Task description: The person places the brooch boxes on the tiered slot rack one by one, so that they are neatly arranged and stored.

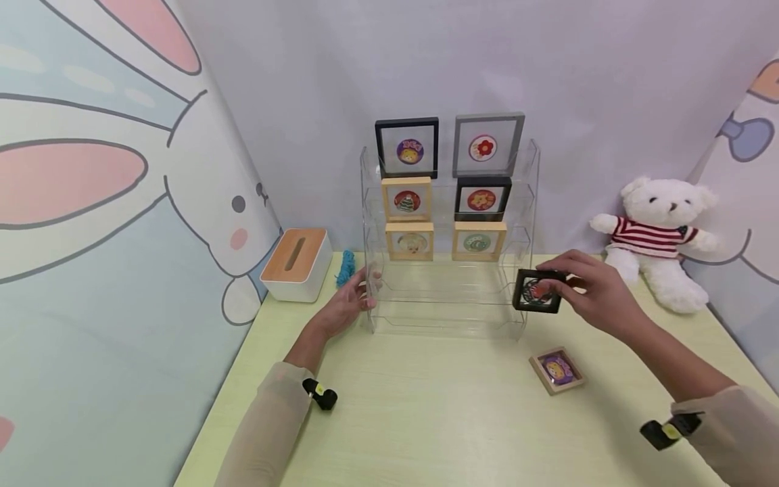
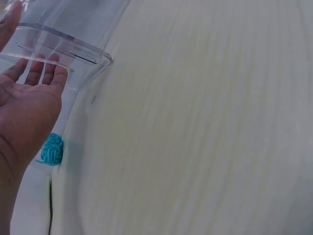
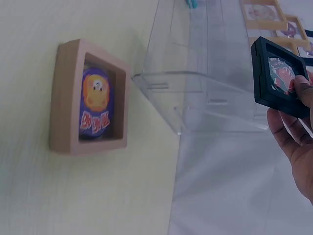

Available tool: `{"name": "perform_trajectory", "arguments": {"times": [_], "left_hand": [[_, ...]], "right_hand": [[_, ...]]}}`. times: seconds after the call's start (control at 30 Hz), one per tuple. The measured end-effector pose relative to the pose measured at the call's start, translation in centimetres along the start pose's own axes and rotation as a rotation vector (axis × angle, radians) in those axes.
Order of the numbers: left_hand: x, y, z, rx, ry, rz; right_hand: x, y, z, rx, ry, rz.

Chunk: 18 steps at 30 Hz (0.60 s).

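A clear tiered display rack (image 1: 444,314) stands on the table. My left hand (image 1: 345,306) holds its left side near the bottom, with the fingers (image 2: 49,73) seen at its clear edge in the left wrist view. By the rack's lower right side, my right hand (image 1: 587,287) pinches a small black square frame (image 1: 525,292) with a red and black design in it, thumb over its front. On the table below that hand lies a light wooden frame (image 1: 541,365) with a purple and yellow bear badge. It shows larger in the right wrist view as a deep wooden frame (image 3: 66,98).
Several frames fill the rack's upper tiers, among them a black frame (image 1: 437,149) and a grey frame (image 1: 519,145). A tissue box (image 1: 307,277) and blue yarn (image 1: 345,266) are at the left. A white teddy bear (image 1: 660,270) sits at the back right.
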State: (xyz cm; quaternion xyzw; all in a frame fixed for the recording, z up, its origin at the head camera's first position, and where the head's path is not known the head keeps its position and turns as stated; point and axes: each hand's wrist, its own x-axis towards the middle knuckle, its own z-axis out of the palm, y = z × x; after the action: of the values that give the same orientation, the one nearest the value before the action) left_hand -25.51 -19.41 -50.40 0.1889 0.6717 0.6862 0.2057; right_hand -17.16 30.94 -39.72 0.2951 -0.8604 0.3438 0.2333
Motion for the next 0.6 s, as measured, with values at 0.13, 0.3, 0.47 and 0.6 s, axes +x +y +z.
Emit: {"name": "perform_trajectory", "arguments": {"times": [0.13, 0.3, 0.47, 0.6], "left_hand": [[0.1, -0.1, 0.0, 0.001, -0.004, 0.003], [0.0, -0.1, -0.1, 0.001, -0.016, 0.015], [0.0, -0.2, -0.2, -0.006, -0.027, 0.026], [0.1, -0.4, -0.3, -0.010, -0.026, 0.031]], "right_hand": [[1.7, -0.8, 1.6, 0.018, -0.015, -0.017], [3.8, -1.6, 4.2, 0.027, -0.017, -0.050], [5.8, -2.8, 7.1, 0.031, 0.002, -0.086], [7.1, -3.9, 9.4, 0.022, 0.024, -0.130]]}}
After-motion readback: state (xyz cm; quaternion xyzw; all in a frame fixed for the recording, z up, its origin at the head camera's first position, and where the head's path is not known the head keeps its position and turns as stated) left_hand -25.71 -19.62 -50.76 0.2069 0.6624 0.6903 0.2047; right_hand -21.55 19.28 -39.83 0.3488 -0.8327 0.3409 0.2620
